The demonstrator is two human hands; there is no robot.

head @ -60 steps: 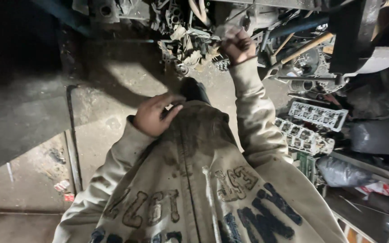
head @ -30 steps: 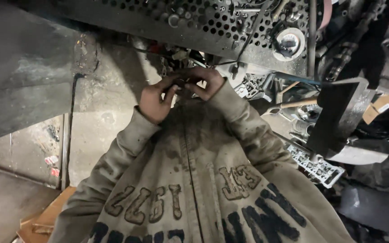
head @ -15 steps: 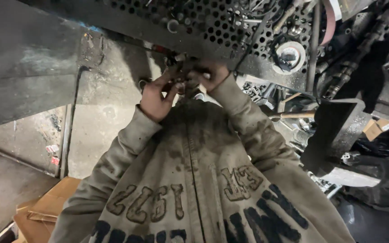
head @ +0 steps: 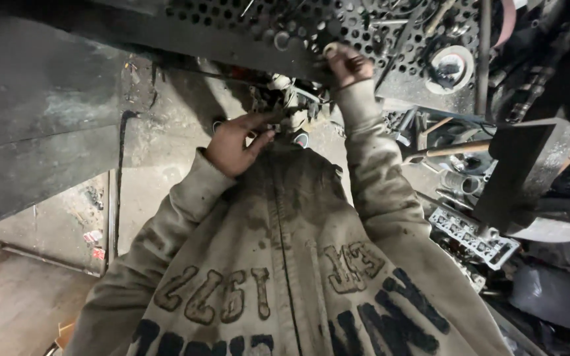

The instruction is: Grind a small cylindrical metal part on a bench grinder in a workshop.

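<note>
Landmark: perforated metal surface [head: 245, 20], dark, full of round holes, at top of view
Left hand [head: 235, 144]: below the perforated surface; fingers [head: 258, 120] half open, touching a small greasy metal assembly [head: 285, 105]; not closed around it
Right hand [head: 348, 66]: raised onto the perforated surface; fingers pinched on a small pale ring [head: 330, 49]
Small metal assembly: just under the front edge of the perforated surface, between both hands
Tape roll [head: 452, 68]: on the perforated surface, right of the right hand
Wooden handle [head: 456, 149]: below the perforated surface, at right
</note>
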